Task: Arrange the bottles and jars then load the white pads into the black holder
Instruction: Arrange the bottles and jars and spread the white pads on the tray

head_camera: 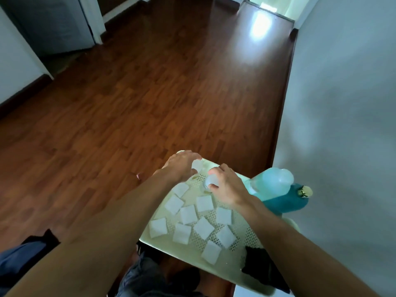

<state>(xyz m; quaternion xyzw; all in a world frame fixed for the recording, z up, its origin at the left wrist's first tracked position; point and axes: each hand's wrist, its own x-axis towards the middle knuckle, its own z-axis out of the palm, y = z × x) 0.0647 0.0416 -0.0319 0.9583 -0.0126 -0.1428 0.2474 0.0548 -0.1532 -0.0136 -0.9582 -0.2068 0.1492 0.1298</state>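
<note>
Small cream perforated table (240, 233) is crowded — square white cotton pads (203, 227) scattered across centre and lower frame, narrow gaps between them. Tall pale-blue translucent bottle (271, 183) and teal bottle with gold cap (288, 200) block the right edge. Black holder (260, 264) fills lower-right corner. Both forearms cross the near side. Brown wood floor (128, 103) lies open on the left.

Table (240, 265) is a pale cream-yellow with a pattern of tiny punched dots all over. Pads (188, 214) are plain white, holder (260, 267) is black. One bottle (271, 181) is light aqua blue, another (288, 201) deeper teal with a gold cap (304, 191). Floor (150, 93) is reddish-brown wood planks.
</note>
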